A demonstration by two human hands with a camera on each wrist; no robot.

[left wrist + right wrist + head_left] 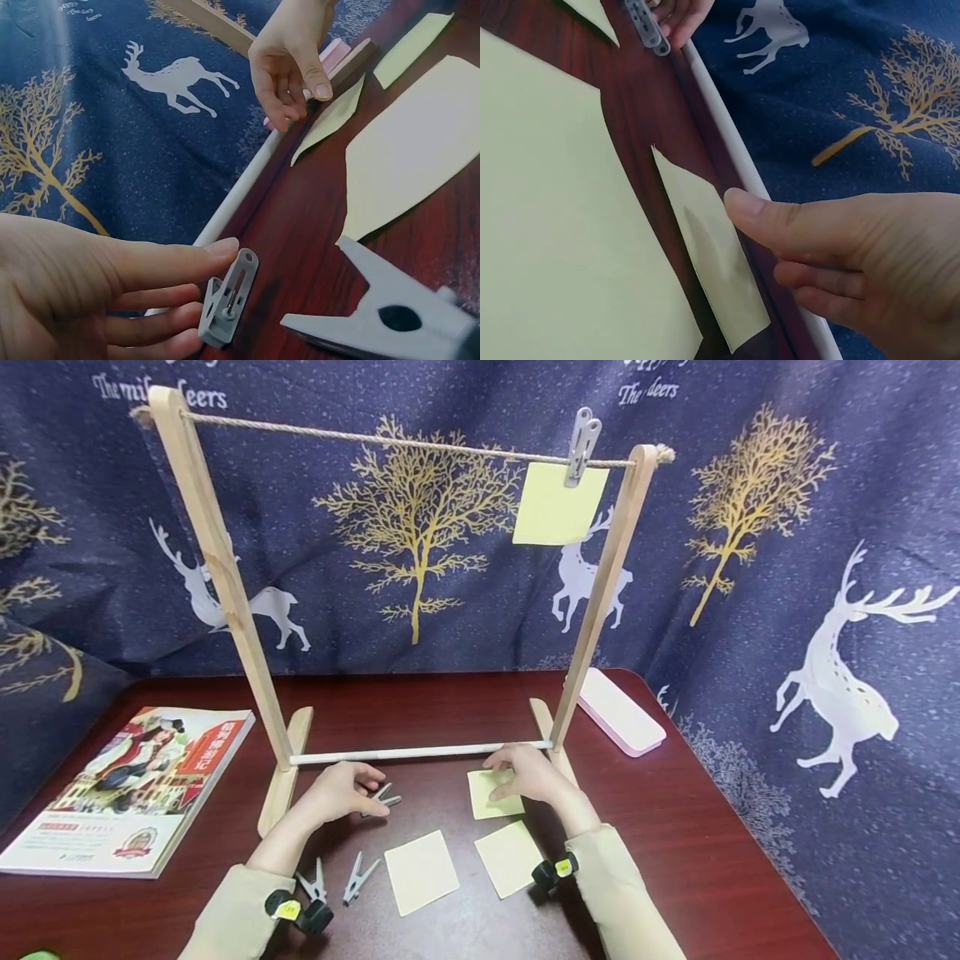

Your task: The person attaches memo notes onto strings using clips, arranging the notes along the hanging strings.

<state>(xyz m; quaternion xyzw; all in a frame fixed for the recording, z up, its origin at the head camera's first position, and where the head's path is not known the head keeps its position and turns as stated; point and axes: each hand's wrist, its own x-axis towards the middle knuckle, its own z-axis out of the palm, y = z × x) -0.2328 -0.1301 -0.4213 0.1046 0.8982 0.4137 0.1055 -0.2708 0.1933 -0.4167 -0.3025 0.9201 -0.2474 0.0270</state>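
Note:
My left hand (345,793) is beside a grey clothespin (231,300) on the table, thumb at its near end and fingers along one side, not closed round it. Two more grey clothespins (358,878) lie nearer me, by my left wrist. Above a pale yellow square paper (501,808), my right hand (528,774) hovers with thumb and fingers apart; in the right wrist view the paper (712,255) lies just beyond the thumb. Two similar papers (422,872) lie nearer me.
A wooden frame (232,593) with a white bottom rod (420,752) stands behind my hands. On its rope (360,437) a metal-grey clothespin (581,447) holds a yellow paper (558,510). Books (135,793) lie left, a pink-white case (621,712) right.

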